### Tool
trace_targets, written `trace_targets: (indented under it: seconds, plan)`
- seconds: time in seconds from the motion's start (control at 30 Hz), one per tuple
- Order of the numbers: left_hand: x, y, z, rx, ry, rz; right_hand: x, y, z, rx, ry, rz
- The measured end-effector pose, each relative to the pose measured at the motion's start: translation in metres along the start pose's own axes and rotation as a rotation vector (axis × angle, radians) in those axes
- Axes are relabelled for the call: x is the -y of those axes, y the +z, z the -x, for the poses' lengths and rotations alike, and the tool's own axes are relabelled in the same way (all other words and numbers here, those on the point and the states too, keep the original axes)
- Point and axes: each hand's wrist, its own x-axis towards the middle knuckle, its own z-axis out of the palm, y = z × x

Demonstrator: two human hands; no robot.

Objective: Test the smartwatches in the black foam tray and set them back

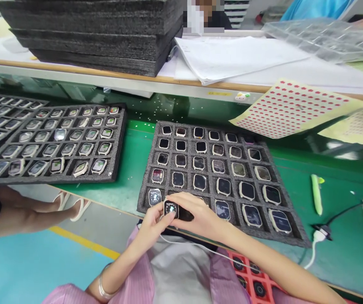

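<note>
A smartwatch case (170, 208) without a strap, its screen lit with a dial, is held over the near left edge of a black foam tray (301, 238). My left hand (152, 223) grips it from the left, the thumb on the lower screen. My right hand (197, 214) closes on it from the right, fingers along its top edge. A thin white cable (197, 243) runs from under my hands toward the right; its end at the watch is hidden. Rows of similar watches sit in the tray, mostly dark. One beside my left hand, a lit watch (155, 197), shows a dial.
A second foam tray of watches (118, 147) lies left. Thick black foam (105, 42) is stacked on the shelf near papers (232, 55). A red-dotted sticker sheet (295, 109) hangs down. At right are a light-green slim object (316, 195) and a white plug (320, 235).
</note>
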Motion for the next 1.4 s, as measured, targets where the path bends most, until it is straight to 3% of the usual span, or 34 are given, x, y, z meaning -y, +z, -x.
trace_targets:
  seconds: [0.77, 1.4]
  plan:
    - [0.0025, 0.0001, 0.0024, -0.016, 0.052, -0.079, 0.0032, 0.0010, 0.0010, 0.007, 0.004, -0.004]
    - [0.0029, -0.0002, 0.0033, 0.008, 0.092, -0.090, 0.0077, -0.0044, 0.0006, 0.072, 0.039, 0.173]
